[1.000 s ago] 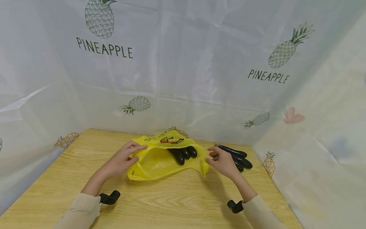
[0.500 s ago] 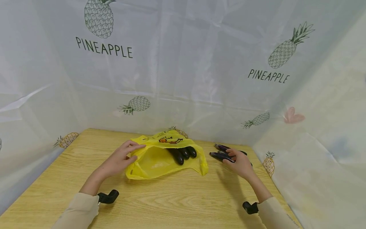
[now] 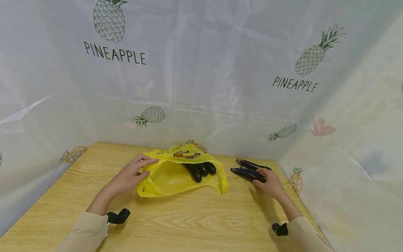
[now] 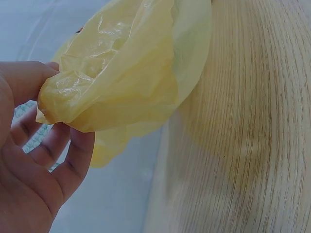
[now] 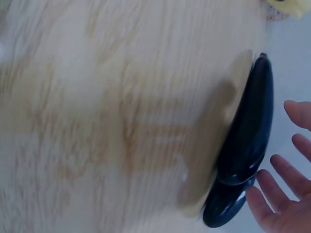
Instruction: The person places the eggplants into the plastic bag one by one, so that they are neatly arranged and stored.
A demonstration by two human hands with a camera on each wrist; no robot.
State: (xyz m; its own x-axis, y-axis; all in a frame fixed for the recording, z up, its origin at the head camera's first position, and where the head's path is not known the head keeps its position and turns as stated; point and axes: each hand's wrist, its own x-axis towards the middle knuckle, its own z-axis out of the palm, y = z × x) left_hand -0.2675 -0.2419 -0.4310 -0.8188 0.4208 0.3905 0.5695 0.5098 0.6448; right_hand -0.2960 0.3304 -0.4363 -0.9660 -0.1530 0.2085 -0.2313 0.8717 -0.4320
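A yellow plastic bag [image 3: 167,183] lies with its mouth towards me. Inside it are three dark eggplants [image 3: 196,172], their rounded ends showing. My left hand [image 3: 129,176] pinches the bag's left rim between thumb and fingers, as the left wrist view confirms on the crumpled edge [image 4: 68,97]. At the right, my right hand [image 3: 272,183] reaches round the thick end of a front eggplant [image 3: 247,174]. In the right wrist view its fingers [image 5: 286,174] are spread beside two eggplants [image 5: 249,124]. Behind lies another eggplant [image 3: 252,163]; one between is mostly hidden.
The wooden table [image 3: 185,220] carries everything. A pineapple-print sheet [image 3: 204,87] hangs close behind its back edge and along the right side. Black wrist-worn cameras [image 3: 119,217] stick out by both sleeves.
My right hand has moved right, from beside the bag's mouth to the loose eggplants, and now sits at their thick ends. The left hand still holds the rim, shifted slightly left.
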